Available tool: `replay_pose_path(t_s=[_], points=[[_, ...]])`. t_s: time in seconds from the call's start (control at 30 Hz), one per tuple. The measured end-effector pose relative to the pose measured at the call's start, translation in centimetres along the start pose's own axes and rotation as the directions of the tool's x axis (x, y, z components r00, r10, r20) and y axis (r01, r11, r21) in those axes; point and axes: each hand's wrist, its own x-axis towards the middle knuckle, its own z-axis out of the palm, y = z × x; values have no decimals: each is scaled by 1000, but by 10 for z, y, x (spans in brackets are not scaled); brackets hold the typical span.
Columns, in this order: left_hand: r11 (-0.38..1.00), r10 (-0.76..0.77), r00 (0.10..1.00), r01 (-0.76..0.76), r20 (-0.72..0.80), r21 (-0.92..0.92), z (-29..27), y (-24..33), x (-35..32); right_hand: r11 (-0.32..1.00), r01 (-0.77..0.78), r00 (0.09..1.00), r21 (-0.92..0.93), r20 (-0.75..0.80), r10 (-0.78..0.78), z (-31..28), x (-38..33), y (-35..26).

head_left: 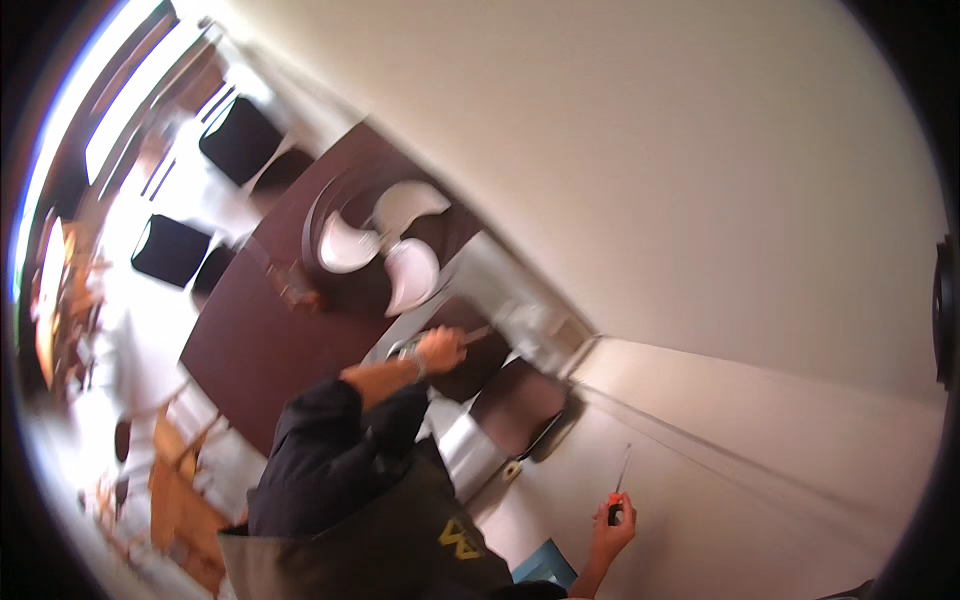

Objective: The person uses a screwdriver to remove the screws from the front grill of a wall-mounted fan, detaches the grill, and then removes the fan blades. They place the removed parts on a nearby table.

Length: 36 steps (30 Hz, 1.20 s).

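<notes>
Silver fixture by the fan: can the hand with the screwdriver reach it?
Probably yes: only bare pale surface lies between the right hand, gripping the screwdriver, and the near end of the silver fixture. A co-worker's hand crowds its far part.

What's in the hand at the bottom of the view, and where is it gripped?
A screwdriver, gripped by its orange-and-black handle in the right hand; the thin metal shaft points up, free of the wall.

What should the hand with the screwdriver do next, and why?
Probably move the screwdriver toward the silver fan housing. The right hand holds it with its tip against the bare wall, apart from the housing, where another person's hand is at work.
</notes>
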Motion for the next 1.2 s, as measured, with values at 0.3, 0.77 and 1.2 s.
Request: replay_pose_path(t_s=[0.3,0.77,1.2], points=[[681,490,870,-350,46,-643,-180,262,-14,891,400,683,-217,-577,-447,-143,-99,-93],[-179,522,68,-966,-850,-187,-678,667,-59,704,106,70,-702,-701,-710,-323,-139,-272],[-166,516,534,-705,-670,-689,-778,791,-6,398,-511,-179,-762,-358,-916,-449,-107,-455]])
